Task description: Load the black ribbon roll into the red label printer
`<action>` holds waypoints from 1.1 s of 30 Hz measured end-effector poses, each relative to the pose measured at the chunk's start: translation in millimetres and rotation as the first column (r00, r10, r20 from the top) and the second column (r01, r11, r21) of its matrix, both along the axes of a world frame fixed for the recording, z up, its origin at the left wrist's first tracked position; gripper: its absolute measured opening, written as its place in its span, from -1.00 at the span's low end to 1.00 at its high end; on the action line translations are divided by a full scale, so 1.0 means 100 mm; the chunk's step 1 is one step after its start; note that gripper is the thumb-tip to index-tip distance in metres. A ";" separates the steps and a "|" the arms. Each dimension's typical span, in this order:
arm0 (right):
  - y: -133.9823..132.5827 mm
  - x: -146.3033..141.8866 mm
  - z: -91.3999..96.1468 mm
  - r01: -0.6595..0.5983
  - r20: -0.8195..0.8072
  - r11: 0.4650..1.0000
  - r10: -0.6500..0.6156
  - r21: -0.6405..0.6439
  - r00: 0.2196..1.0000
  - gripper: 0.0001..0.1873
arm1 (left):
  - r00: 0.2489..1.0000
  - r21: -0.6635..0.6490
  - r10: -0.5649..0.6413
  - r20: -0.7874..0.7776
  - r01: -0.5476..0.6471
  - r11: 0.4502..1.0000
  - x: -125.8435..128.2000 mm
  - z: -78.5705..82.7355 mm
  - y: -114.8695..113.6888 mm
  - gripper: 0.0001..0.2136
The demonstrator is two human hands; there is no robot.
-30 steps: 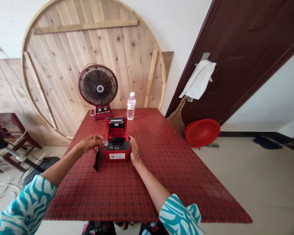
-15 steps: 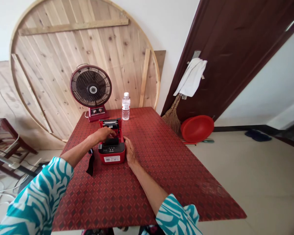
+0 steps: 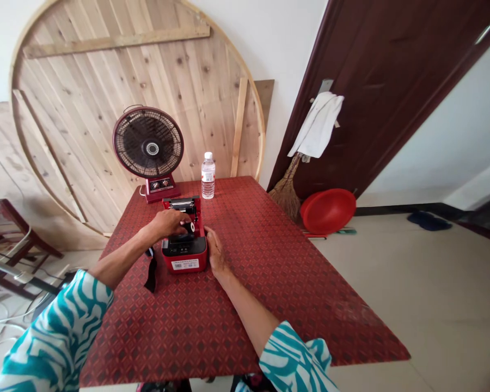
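Observation:
A red and black label printer point(image 3: 184, 256) stands on the table with its lid raised at the back. My left hand point(image 3: 169, 222) reaches over the printer's open bay, its fingers closed round a small black roll with a white core end point(image 3: 191, 227). The roll is partly hidden by my fingers, and whether it touches the bay I cannot tell. My right hand point(image 3: 216, 252) lies along the printer's right side, fingers stretched out against it and not wrapped round anything. A black strap point(image 3: 151, 274) hangs from the printer's left side onto the table.
Behind the printer stand a dark red fan point(image 3: 149, 144) and a water bottle point(image 3: 208, 177). The patterned red table point(image 3: 245, 321) ends in a corner at the right. Beyond it are a broom point(image 3: 288, 193), a red basin point(image 3: 330, 211) and a door. A chair point(image 3: 16, 239) and cables are at left.
My left hand has lifted slightly inside the printer, and the white core end of the black roll now shows beside its fingers. My right hand stays at the printer's side. The view has shifted slightly.

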State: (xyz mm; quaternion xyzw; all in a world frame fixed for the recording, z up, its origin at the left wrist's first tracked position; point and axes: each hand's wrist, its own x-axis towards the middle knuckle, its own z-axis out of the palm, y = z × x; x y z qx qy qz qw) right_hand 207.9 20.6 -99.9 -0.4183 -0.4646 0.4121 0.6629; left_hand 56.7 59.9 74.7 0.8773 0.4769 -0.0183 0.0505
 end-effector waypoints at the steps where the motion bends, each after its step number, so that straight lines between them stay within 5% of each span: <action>1: -0.01 0.00 0.00 -0.005 0.007 1.000 0.005 0.000 1.000 -0.50 | 0.995 0.002 0.003 0.096 -0.003 1.000 -0.09 0.04 -0.03 -0.73; 5: -0.04 0.03 0.02 -0.011 0.059 1.000 0.011 -0.009 0.998 -0.48 | 0.816 -0.035 0.152 0.558 -0.160 0.987 -0.60 0.05 0.01 -0.72; 8: -0.07 0.04 0.06 0.006 0.081 1.000 -0.004 -0.026 0.997 -0.45 | 0.678 -0.121 0.280 0.680 -0.272 0.955 -0.93 -0.12 0.14 -0.69; 14: -0.10 0.04 0.12 0.012 0.095 0.998 -0.007 -0.054 0.995 -0.38 | 0.804 -0.107 0.416 0.425 -0.411 0.905 -1.01 -0.60 0.32 -0.80; 18: -0.10 0.05 0.11 0.011 0.094 0.998 -0.005 -0.054 0.996 -0.40 | 0.844 -0.089 0.476 0.248 -0.470 0.878 -0.92 -0.75 0.41 -0.81; 22: -0.10 0.05 0.10 0.011 0.084 0.999 -0.007 -0.050 0.996 -0.43 | 0.787 -0.230 0.462 0.408 -0.401 0.887 -1.07 -0.70 0.38 -0.67; 27: -0.09 0.03 0.10 0.000 0.034 0.999 0.002 -0.041 0.999 -0.47 | 0.512 -0.493 0.504 0.696 -0.170 0.853 -1.41 -0.74 -0.04 -0.56; 30: -0.08 0.02 0.10 -0.001 0.033 0.999 0.002 -0.034 0.999 -0.48 | 0.493 -0.535 0.484 0.723 -0.042 0.844 -1.43 -0.91 -0.33 -0.55; 33: -0.09 0.02 0.10 -0.004 0.037 0.999 0.006 -0.039 0.999 -0.47 | 0.482 -0.502 0.473 0.738 -0.077 0.862 -1.32 -1.06 -0.49 -0.53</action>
